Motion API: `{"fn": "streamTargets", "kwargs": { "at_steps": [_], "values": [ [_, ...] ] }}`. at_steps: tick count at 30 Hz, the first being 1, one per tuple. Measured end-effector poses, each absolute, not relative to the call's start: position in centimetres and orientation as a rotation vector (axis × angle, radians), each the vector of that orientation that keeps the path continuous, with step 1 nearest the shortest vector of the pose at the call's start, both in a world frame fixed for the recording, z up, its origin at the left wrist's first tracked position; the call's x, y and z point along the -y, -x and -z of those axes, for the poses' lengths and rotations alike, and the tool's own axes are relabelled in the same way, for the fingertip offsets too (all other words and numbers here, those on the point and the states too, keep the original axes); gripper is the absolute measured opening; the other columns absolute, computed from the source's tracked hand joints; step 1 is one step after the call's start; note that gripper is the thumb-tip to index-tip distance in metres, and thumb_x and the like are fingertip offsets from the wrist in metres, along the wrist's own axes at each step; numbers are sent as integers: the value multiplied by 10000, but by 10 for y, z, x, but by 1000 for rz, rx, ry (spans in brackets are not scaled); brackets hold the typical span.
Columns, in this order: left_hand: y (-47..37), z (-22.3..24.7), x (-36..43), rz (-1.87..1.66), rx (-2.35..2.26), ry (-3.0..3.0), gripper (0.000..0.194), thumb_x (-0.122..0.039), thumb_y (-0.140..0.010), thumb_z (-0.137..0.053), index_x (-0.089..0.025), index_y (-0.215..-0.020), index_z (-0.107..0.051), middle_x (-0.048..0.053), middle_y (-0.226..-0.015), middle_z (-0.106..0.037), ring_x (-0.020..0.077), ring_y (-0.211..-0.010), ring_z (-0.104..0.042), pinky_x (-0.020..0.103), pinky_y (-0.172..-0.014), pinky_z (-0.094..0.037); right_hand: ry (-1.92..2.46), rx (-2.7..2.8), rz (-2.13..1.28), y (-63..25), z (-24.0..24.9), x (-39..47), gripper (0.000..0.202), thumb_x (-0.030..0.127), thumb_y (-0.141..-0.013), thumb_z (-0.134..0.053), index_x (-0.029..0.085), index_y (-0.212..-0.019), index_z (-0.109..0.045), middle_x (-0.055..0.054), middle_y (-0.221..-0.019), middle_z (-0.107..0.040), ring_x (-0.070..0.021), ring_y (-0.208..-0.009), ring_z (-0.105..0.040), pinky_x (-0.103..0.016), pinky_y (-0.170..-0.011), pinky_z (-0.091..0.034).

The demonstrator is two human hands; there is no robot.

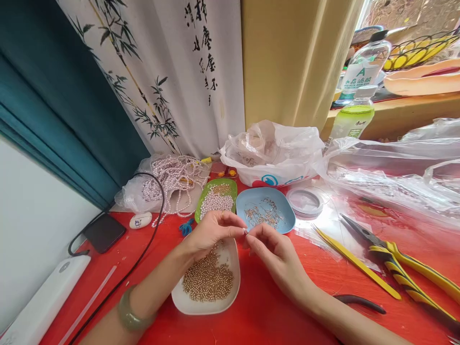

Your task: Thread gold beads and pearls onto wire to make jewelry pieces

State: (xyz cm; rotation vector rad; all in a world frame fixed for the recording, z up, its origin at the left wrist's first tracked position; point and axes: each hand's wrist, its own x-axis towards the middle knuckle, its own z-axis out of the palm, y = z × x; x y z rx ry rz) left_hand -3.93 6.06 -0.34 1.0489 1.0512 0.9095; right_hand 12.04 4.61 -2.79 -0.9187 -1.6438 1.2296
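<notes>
My left hand point(215, 232) is above the upper part of a white tray point(230, 299) of gold beads point(208, 278), its thumb and fingers pinched together. Fingertip to fingertip with it, my right hand point(271, 247) is pinched too, just below a blue tray point(287, 218) with small metal pins and beads. Something tiny and pale shows between the fingertips, too small to name. Behind my left hand lies a green tray point(203, 191) with pink and gold beads.
Strands of pink beads point(168, 177) lie at the back left. Beside the blue tray is a spool point(304, 202). Yellow tweezers point(355, 261) and yellow-handled pliers point(398, 263) lie at right. A black cable point(143, 254) crosses the left side, near a phone point(105, 233).
</notes>
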Motion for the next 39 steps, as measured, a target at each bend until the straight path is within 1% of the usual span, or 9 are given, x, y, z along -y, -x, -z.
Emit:
{"fn": "streamTargets", "kwargs": {
  "at_steps": [5, 10, 15, 20, 32, 39],
  "values": [
    [39, 3, -60, -921, -1028, -1028, 83, -114, -577, -714, -138, -647, -676, -15, -589, -655, 87, -564, -582, 209, -616, -431, 911, 1637, -1226, -119, 28, -47, 190, 270, -821, -425, 184, -664, -492, 0, -630, -527, -125, -594, -488, -248, -566, -404],
    [38, 2, -59, -924, -1009, -1033, 83, -130, -571, -716, -140, -640, -669, -14, -570, -649, 105, -556, -588, 240, -625, -442, 860, 1654, -1202, -120, 29, -46, 183, 251, -832, -416, 188, -672, -477, 10, -627, -507, -118, -586, -477, -241, -562, -407],
    [38, 0, -59, -941, -1043, -1090, 79, -117, -567, -710, -143, -629, -669, -16, -606, -648, 96, -587, -580, 230, -644, -440, 853, 1662, -1185, -120, 29, -45, 174, 239, -839, -407, 191, -680, -460, 24, -616, -472, -109, -570, -456, -228, -547, -396],
    [38, -2, -59, -924, -1044, -1158, 81, -138, -572, -710, -150, -639, -665, -9, -621, -646, 116, -610, -587, 260, -668, -452, 833, 1669, -1184, -120, 30, -46, 163, 237, -841, -408, 192, -695, -464, 25, -623, -474, -107, -568, -457, -226, -551, -400],
    [38, 5, -60, -971, -1042, -1146, 101, -108, -571, -712, -149, -640, -651, -24, -618, -623, 89, -608, -565, 218, -640, -441, 839, 1678, -1152, -118, 28, -47, 168, 235, -844, -402, 195, -693, -465, 29, -605, -461, -111, -557, -449, -232, -534, -397],
    [40, 2, -61, -950, -1075, -1215, 99, -132, -577, -713, -153, -658, -659, -14, -635, -636, 110, -636, -582, 239, -665, -450, 876, 1702, -1087, -118, 31, -46, 159, 223, -842, -405, 195, -700, -471, 29, -605, -465, -110, -551, -449, -223, -523, -390]
  ]
}}
